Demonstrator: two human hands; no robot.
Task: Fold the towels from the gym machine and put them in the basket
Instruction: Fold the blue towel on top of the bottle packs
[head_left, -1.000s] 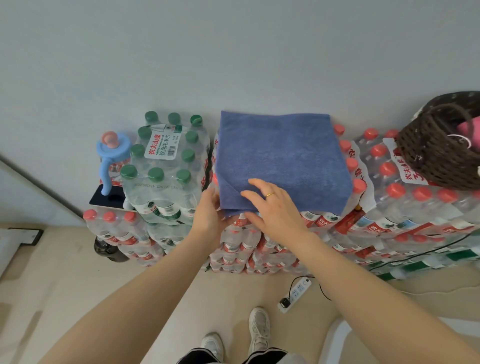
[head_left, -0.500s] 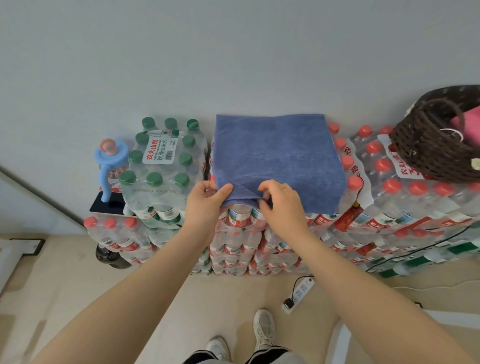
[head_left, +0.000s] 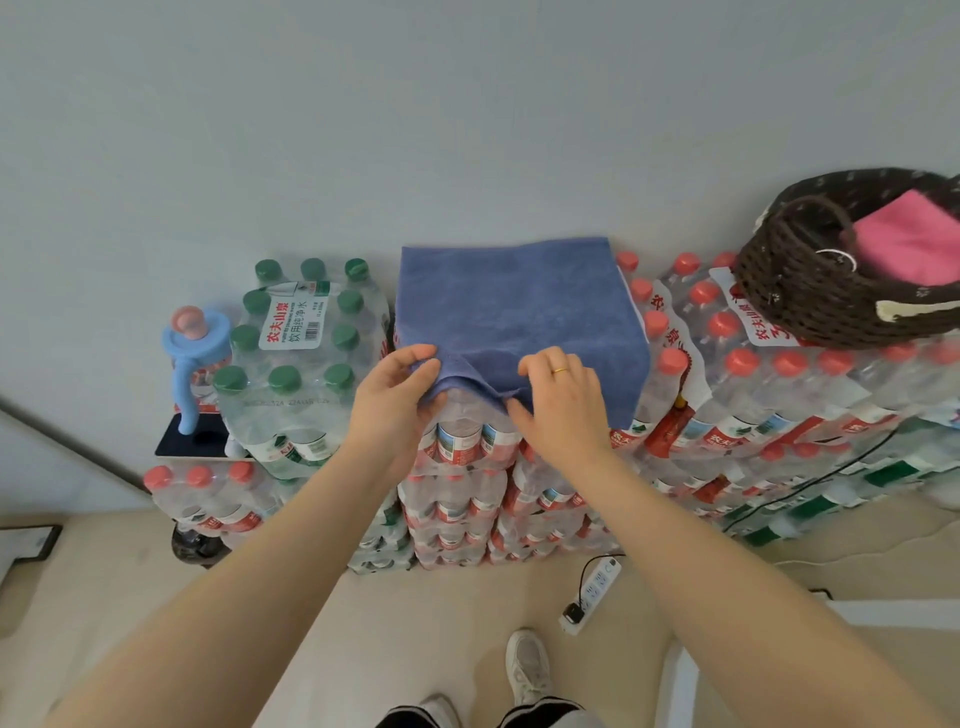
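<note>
Both hands, left hand (head_left: 396, 395) and right hand (head_left: 563, 402), pinch the near edge of the blue towel (head_left: 519, 306) lying on stacked water bottles (head_left: 457, 447); folding seems underway, next fold it away, then carry to the basket (head_left: 810, 296)

Both hands, left hand (head_left: 397, 402) and right hand (head_left: 563, 402), pinch the blue towel's (head_left: 519, 304) near edge atop stacked water-bottle packs (head_left: 457, 467).

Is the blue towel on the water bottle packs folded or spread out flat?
Folded: the blue towel lies as a compact rectangle, layered edges at its near side, which the left hand and right hand pinch.
</note>
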